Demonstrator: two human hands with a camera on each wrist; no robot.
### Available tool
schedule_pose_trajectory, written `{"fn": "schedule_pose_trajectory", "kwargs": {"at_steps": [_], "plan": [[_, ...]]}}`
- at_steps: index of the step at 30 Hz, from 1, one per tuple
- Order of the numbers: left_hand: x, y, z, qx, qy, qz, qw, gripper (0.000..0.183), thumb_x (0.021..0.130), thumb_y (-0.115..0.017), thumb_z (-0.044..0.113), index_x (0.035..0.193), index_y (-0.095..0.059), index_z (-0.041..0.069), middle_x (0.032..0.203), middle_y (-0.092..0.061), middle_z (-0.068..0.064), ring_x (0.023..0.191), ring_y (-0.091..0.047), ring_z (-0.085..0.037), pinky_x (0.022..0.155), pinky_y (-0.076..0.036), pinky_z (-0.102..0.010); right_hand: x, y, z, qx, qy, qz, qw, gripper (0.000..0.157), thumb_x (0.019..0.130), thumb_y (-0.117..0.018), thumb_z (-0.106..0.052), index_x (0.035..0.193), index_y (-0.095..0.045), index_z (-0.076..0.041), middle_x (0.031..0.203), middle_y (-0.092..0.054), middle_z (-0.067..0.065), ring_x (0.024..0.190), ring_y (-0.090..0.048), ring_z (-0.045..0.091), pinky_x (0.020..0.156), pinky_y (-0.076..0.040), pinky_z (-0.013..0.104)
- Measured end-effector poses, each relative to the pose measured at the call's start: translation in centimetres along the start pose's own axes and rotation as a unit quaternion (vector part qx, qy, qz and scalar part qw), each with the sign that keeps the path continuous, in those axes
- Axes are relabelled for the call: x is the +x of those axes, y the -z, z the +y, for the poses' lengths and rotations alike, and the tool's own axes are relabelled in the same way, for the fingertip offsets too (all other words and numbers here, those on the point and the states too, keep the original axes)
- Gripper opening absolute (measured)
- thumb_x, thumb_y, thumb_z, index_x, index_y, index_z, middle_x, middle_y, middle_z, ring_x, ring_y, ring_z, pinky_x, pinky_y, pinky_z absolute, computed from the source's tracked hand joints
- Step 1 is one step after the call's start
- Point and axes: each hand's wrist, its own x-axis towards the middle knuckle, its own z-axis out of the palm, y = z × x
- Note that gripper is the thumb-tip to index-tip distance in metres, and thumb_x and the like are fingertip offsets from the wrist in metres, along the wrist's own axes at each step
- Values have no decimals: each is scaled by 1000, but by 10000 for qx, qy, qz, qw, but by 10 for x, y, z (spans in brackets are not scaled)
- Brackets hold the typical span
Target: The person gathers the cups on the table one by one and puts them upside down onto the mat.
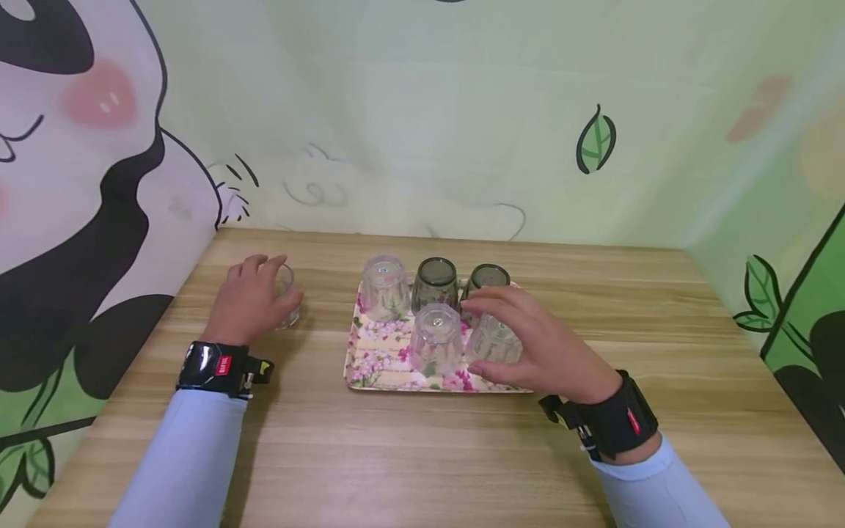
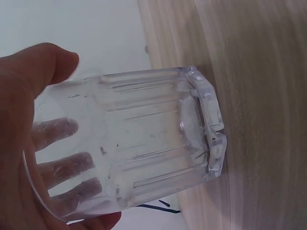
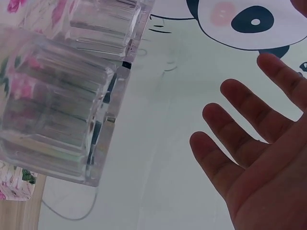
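At the table's left, my left hand (image 1: pixel 247 301) grips a clear glass (image 1: pixel 288 317) near its rim. The left wrist view shows the fingers and thumb around this faceted glass (image 2: pixel 144 139), its thick base down at the tabletop. My right hand (image 1: pixel 538 345) is over the right side of a flowered tray (image 1: pixel 379 374), fingers spread and thumb apart. Nearest to it is an upturned clear glass (image 1: pixel 491 345) at the tray's front right. In the right wrist view the right hand's fingers (image 3: pixel 244 129) stand apart from the upturned clear glass (image 3: pixel 53 105), holding nothing.
Also upside down on the tray are a clear glass (image 1: pixel 437 341) at front middle, another clear glass (image 1: pixel 385 290) at back left, and two dark grey glasses (image 1: pixel 436 282) along the back. Behind the wooden table (image 1: pixel 409 455) rises a wall (image 1: pixel 409 132) with panda and leaf pictures.
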Motion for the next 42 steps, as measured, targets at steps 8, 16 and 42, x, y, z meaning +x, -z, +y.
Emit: {"fn": "schedule_pose_trajectory", "kwargs": {"at_steps": [8, 16, 42], "plan": [[2, -2, -2, 146, 149, -213, 9996, 71, 94, -58, 40, 152, -38, 5, 147, -38, -39, 123, -38, -60, 94, -48, -77, 0, 1, 1, -76, 98, 16, 9999, 64, 81, -81, -31, 138, -58, -13, 141, -57, 21, 133, -51, 34, 105, -53, 60], [4, -6, -5, 191, 185, -273, 9993, 66, 88, -59, 37, 143, -45, 5, 145, -40, -37, 118, -41, -60, 84, -53, -76, 1, 3, 1, -153, 110, 39, 9998, 65, 80, -82, -32, 138, -59, -13, 141, -58, 19, 132, -51, 35, 105, -53, 60], [-18, 8, 3, -308, 126, 929, 9951, 67, 84, -72, 36, 135, -48, 0, 138, -44, -37, 113, -45, -55, 73, -56, -77, -1, 4, 1, -126, 26, 4, 9999, 58, 83, -78, -30, 136, -59, -12, 141, -59, 19, 131, -53, 34, 105, -53, 59]]}}
